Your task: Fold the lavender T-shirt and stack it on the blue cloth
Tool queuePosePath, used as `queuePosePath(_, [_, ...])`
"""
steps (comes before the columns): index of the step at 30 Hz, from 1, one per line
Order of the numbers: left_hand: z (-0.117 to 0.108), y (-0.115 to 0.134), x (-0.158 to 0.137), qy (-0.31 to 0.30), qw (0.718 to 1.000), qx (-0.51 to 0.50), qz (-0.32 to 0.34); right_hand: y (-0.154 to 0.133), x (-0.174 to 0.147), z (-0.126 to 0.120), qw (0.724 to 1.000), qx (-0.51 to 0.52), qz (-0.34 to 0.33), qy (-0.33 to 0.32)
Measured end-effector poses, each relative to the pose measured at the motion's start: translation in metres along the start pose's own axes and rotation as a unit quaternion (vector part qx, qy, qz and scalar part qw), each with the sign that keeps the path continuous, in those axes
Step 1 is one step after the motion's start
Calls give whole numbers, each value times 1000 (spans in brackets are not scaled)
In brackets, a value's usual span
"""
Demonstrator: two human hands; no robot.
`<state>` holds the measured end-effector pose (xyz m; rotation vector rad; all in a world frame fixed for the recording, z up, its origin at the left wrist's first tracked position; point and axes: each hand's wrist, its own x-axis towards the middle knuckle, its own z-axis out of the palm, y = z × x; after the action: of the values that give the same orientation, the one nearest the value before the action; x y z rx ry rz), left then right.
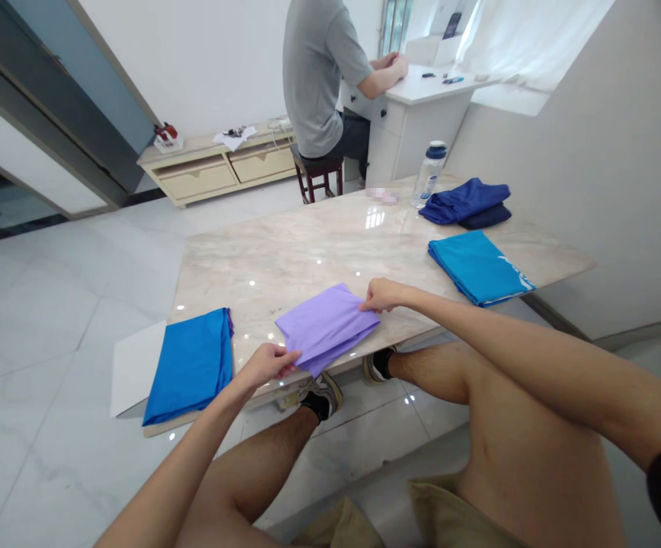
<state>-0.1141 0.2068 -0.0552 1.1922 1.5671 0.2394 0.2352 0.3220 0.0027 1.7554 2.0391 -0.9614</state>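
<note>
A folded purple cloth (330, 323) lies near the front edge of the marble table (285, 243). My left hand (270, 363) pinches its near left corner between thumb and fingers. At its right side my right hand (383, 295) is closed on the cloth's edge. The near edge shows loose layers, slightly apart. To the left rests a folded blue cloth (190, 365) with a bit of dark purple at its far right corner. On the right is a folded bright blue cloth (479, 266) with white lettering.
A crumpled navy cloth (467, 202) and a clear water bottle (429, 175) with a dark blue cap stand at the table's far right. Beyond, a person in a grey shirt (322, 68) sits on a stool (319, 171) at a white desk (422, 87). A low cabinet (199, 183) lines the wall.
</note>
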Motion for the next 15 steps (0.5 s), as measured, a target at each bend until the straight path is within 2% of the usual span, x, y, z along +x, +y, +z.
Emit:
queuePosePath(2, [4,-2,-3,-37,999,15,-27,5,2,1,997,-70,20,27])
queuePosePath(3, [5,-2,-3,-34,998,20,-45,6,4,1,995,-89,24,44])
queuePosePath(8, [2,10,4,114,986,-74,-98,3,6,-4,992,-95,9,88])
queuePosePath(15, [9,46,15,166,966,-177,-86,-16,-11,1,989,-80,-82,92])
